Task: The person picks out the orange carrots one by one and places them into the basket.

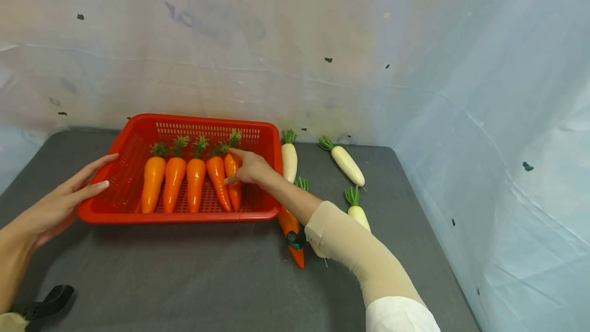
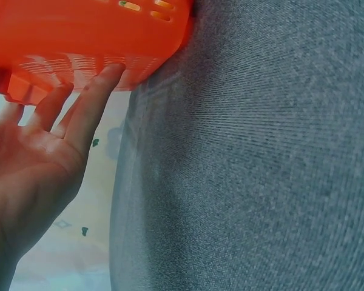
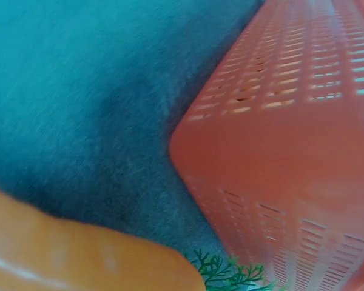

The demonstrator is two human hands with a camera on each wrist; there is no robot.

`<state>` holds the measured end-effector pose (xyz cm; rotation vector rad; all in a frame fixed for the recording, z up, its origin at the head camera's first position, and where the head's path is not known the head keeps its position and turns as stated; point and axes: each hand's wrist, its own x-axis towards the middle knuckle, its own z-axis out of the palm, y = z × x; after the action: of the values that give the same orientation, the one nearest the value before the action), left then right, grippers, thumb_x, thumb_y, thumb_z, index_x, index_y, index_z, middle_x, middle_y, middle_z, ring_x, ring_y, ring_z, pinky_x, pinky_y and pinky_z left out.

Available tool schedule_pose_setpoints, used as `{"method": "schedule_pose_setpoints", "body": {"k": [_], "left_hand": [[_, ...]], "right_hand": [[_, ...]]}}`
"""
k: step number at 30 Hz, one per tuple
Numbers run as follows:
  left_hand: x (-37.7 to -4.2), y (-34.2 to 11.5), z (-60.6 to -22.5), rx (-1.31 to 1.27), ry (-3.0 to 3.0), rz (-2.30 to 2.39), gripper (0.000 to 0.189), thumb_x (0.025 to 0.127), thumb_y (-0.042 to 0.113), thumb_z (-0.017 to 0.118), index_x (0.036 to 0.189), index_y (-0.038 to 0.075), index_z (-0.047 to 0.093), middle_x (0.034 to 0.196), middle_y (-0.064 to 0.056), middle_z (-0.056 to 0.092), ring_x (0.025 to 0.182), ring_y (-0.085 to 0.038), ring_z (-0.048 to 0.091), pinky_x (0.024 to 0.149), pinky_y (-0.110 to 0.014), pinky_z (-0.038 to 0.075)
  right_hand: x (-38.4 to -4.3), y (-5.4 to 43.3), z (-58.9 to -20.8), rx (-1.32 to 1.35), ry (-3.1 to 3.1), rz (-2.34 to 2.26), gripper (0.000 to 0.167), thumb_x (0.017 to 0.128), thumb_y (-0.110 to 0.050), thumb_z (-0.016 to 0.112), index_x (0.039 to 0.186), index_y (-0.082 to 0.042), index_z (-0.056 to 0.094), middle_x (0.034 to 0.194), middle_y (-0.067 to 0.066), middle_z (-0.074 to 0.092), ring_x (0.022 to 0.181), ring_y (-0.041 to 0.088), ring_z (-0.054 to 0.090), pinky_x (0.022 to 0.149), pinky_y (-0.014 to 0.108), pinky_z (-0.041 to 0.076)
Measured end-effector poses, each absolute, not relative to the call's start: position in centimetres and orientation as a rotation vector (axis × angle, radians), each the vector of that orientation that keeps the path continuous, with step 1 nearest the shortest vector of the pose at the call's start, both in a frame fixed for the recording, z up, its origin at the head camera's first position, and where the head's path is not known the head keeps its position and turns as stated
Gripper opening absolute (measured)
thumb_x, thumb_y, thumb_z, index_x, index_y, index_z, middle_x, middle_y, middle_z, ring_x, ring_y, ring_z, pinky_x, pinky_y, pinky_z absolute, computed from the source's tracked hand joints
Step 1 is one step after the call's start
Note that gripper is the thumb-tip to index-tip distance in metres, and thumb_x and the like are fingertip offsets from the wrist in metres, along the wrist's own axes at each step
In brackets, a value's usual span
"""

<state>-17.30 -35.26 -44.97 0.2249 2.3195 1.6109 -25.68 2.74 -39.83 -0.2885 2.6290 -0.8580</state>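
A red plastic basket (image 1: 177,218) holds several orange carrots (image 1: 195,183) side by side, green tops toward the back. My right hand (image 1: 252,167) reaches in from the right and holds the rightmost carrot (image 1: 234,200), its thumb lying across the carrot and a fingertip by the leafy top. At the basket's left end is my left hand (image 1: 62,204), thumb and fingers extended against the rim. The left wrist view shows the straight fingers (image 2: 94,106) along the basket's outer wall (image 2: 91,30). In the right wrist view, the right hand itself is out of sight.
Another carrot (image 1: 298,256) lies on the grey table (image 1: 184,281) under my right forearm, partly hidden by the wrist strap. Several white radishes lie right of the basket, among them one (image 1: 289,162) beside its wall and one (image 1: 348,165) farther right. Plastic sheeting (image 1: 295,24) hangs behind.
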Motion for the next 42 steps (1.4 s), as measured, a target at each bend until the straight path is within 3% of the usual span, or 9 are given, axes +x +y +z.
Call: {"method": "schedule_pose_setpoints", "body": {"k": [8, 12, 19, 24, 32, 36, 39, 42], "left_hand": [[-17.4, -35.0, -44.8, 0.197, 2.314, 1.627, 0.064, 0.109, 0.024, 0.039, 0.158, 0.044, 0.004, 0.154, 0.001, 0.017, 0.102, 0.002, 0.059, 0.076, -0.033, 0.057], [-17.4, -35.0, -44.7, 0.182, 2.326, 1.627, 0.064, 0.109, 0.024, 0.04, 0.158, 0.044, 0.004, 0.152, 0.001, 0.018, 0.101, 0.003, 0.058, 0.075, -0.033, 0.057], [-17.5, -35.0, -44.7, 0.183, 2.32, 1.617, 0.064, 0.109, 0.025, 0.04, 0.157, 0.044, 0.004, 0.152, 0.003, 0.018, 0.101, 0.004, 0.057, 0.075, -0.033, 0.057], [-17.5, -35.1, -44.7, 0.197, 2.314, 1.617, 0.064, 0.109, 0.024, 0.04, 0.157, 0.045, 0.004, 0.153, 0.005, 0.016, 0.1, 0.004, 0.057, 0.075, -0.034, 0.057], [-17.4, -35.1, -45.0, 0.217, 2.323, 1.622, 0.065, 0.108, 0.022, 0.041, 0.158, 0.044, 0.005, 0.152, 0.004, 0.018, 0.1, 0.003, 0.058, 0.075, -0.034, 0.058], [-17.5, -35.1, -45.1, 0.211, 2.312, 1.637, 0.064, 0.108, 0.023, 0.04, 0.157, 0.045, 0.005, 0.153, 0.004, 0.016, 0.101, 0.004, 0.058, 0.075, -0.035, 0.058], [-17.5, -35.2, -45.2, 0.197, 2.304, 1.644, 0.064, 0.108, 0.023, 0.04, 0.157, 0.045, 0.005, 0.153, 0.003, 0.017, 0.1, 0.003, 0.058, 0.075, -0.035, 0.058], [-17.6, -35.2, -45.3, 0.201, 2.298, 1.652, 0.064, 0.109, 0.021, 0.04, 0.158, 0.044, 0.005, 0.154, 0.004, 0.017, 0.1, 0.004, 0.058, 0.075, -0.035, 0.058]], "right_hand": [[-25.4, 3.9, -38.6, -0.257, 2.502, -1.19, 0.081, 0.082, -0.023, 0.083, 0.152, -0.025, 0.043, 0.151, 0.009, 0.044, 0.13, 0.027, 0.05, 0.088, 0.037, 0.051], [-24.7, 4.9, -37.8, -0.296, 2.436, -1.397, 0.067, 0.087, -0.022, 0.079, 0.147, -0.017, 0.049, 0.144, 0.014, 0.051, 0.127, 0.028, 0.053, 0.09, 0.039, 0.052], [-22.7, 7.2, -37.0, -0.362, 2.253, -1.716, 0.046, 0.094, -0.018, 0.071, 0.138, -0.014, 0.058, 0.126, 0.002, 0.062, 0.11, 0.014, 0.063, 0.088, 0.035, 0.054], [-21.3, 8.5, -36.5, -0.38, 2.211, -1.793, 0.036, 0.095, -0.024, 0.069, 0.13, -0.018, 0.062, 0.122, -0.002, 0.064, 0.111, 0.018, 0.064, 0.09, 0.034, 0.054], [-19.5, 10.7, -36.5, -0.416, 2.231, -1.802, 0.035, 0.098, -0.018, 0.066, 0.132, -0.012, 0.061, 0.125, 0.002, 0.063, 0.117, 0.025, 0.062, 0.096, 0.045, 0.051], [-18.7, 12.0, -36.7, -0.433, 2.263, -1.787, 0.036, 0.098, -0.015, 0.064, 0.133, -0.007, 0.059, 0.126, 0.004, 0.063, 0.116, 0.025, 0.062, 0.094, 0.042, 0.052], [-18.0, 13.0, -37.0, -0.414, 2.261, -1.791, 0.036, 0.098, -0.018, 0.065, 0.133, -0.01, 0.061, 0.127, 0.004, 0.064, 0.117, 0.025, 0.061, 0.094, 0.039, 0.052], [-17.3, 13.9, -37.3, -0.407, 2.235, -1.832, 0.038, 0.099, -0.02, 0.064, 0.135, -0.01, 0.06, 0.132, 0.009, 0.062, 0.121, 0.028, 0.06, 0.096, 0.042, 0.051]]}}
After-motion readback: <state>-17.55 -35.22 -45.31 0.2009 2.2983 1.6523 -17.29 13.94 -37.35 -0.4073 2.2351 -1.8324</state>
